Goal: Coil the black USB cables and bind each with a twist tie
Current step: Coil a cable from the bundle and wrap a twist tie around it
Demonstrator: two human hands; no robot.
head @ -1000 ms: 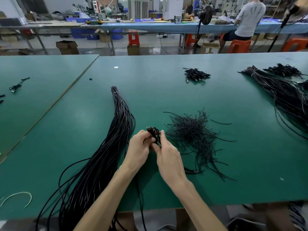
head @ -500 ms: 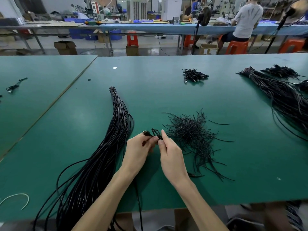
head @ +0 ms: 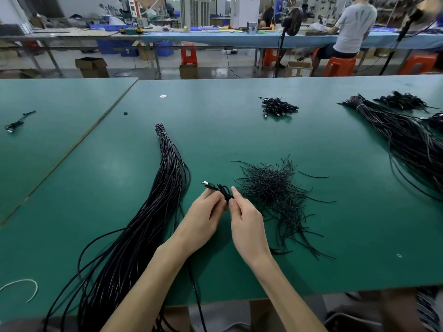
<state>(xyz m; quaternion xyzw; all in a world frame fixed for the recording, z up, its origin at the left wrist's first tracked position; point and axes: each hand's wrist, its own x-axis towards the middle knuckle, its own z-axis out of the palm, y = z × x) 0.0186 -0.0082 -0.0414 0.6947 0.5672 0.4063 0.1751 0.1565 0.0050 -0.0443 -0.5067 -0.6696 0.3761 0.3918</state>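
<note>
On my head-camera feed, the landmark I steer by is the loose heap of thin black twist ties (head: 273, 190) in the middle of the flat green table (head: 239, 130). Just left of that heap, the left hand (head: 203, 216) and the right hand (head: 247, 224) meet above the tabletop with a small coiled black USB cable (head: 224, 190) between them. The left hand's fingers are curled round the coil's near-left side. The right hand's thumb and forefinger are closed narrowly on its right side, the forefinger reaching up along the loops. A silver-tipped USB plug (head: 207, 184) sticks out of the coil, pointing away from the heap to the upper left. I cannot tell whether a tie is already round the coil; the fingers hide that part.

Further left of the heap, past the hands, lies a long thick bundle of straight black cables (head: 148, 224), banded near its far end and running off the near table edge. Beyond the heap, well apart, sits a small pile of finished black coils (head: 278, 107). Well to the right of the heap lies a second long black cable bundle (head: 407, 142).
</note>
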